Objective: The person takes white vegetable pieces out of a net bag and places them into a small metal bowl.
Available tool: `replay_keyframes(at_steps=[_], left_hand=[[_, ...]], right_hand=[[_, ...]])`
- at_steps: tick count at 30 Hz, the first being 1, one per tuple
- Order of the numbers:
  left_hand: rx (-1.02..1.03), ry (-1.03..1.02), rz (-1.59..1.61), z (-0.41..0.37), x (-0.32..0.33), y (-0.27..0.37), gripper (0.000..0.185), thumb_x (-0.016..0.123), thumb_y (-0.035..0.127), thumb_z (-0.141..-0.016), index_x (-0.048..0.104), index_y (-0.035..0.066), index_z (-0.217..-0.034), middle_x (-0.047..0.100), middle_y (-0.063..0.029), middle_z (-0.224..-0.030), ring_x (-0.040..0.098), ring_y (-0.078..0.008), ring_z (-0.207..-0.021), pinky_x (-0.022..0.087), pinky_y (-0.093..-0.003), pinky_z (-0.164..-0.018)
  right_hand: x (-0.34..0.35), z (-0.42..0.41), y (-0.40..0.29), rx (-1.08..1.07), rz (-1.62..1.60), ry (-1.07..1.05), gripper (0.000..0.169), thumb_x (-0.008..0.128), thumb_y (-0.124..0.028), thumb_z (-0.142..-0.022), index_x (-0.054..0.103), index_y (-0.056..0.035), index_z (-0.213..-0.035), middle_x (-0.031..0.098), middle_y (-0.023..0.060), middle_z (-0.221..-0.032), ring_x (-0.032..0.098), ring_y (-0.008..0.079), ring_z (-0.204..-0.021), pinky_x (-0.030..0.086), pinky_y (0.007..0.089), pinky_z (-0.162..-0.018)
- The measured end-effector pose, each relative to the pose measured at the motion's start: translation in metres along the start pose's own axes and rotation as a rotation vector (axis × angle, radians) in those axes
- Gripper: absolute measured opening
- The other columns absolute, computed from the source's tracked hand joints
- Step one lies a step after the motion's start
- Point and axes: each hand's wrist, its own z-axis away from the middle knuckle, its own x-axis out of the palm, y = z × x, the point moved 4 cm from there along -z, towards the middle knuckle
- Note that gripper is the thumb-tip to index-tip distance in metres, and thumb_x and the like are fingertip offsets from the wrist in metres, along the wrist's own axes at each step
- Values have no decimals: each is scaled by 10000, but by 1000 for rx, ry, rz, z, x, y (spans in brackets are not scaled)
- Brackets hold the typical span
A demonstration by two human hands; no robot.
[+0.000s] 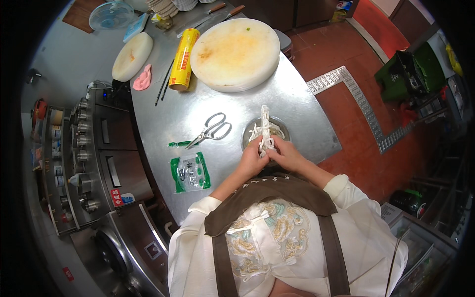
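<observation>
Both my hands hold a bundle of thick white noodle-like strands [265, 122] above a round metal bowl [246, 134], which has more strands in it. My left hand [254, 157] grips the bundle from the left, and my right hand [285, 154] pinches its lower part from the right. Left of the bowl, kitchen scissors [212, 130] lie on the steel table [230, 163], their tips by a cut green plastic strip [182, 143]. An opened clear packet with green edges [190, 172] lies nearer to me.
A large round white cutting board [237, 54], a yellow roll box [184, 59], black chopsticks [164, 83], a pink cloth [142, 78] and a smaller round board [132, 56] lie across the table's far part. Knives [222, 15] and stacked plates [162, 7] are behind.
</observation>
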Motion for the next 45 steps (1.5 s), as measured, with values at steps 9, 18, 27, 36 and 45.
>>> replay_keyframes(at_steps=[9,18,27,36,45], left_hand=[[44,-10,-6,-1,1,0,482,591,99,-775,447,-19,-1220,600,-169,-1015,594,-220,-927,465,-316,-802],[-128,-38,-84,2,2,4,412,618,87,-766,481,-48,-1130,601,-131,-989,574,-169,-914,464,-297,-790],[-94,-6,-199,0,-1,4,369,647,124,-734,508,-28,-1040,602,-103,-824,559,-140,-743,459,-282,-663],[-169,-32,-165,2,1,3,390,681,125,-707,480,-4,-1016,585,-81,-787,549,-127,-706,459,-281,-631],[-89,-55,-124,3,6,-20,425,705,88,-714,463,35,-1060,557,-70,-929,563,-128,-803,479,-272,-693]], right_hand=[[3,-3,9,-45,111,186,326,521,-126,-791,471,6,-1085,596,244,-835,599,386,-803,473,412,-696],[-5,-4,8,-7,10,224,341,553,-141,-769,474,-2,-1071,594,246,-844,601,385,-786,471,412,-671],[-3,-9,13,-10,95,323,272,547,-138,-780,537,8,-1009,598,237,-800,602,381,-762,474,406,-662],[-4,-20,46,102,13,347,272,586,-128,-700,601,-2,-941,627,195,-825,614,335,-771,481,373,-684],[-4,-21,54,166,124,409,278,583,-146,-704,614,-12,-945,619,221,-859,609,353,-804,476,402,-720]])
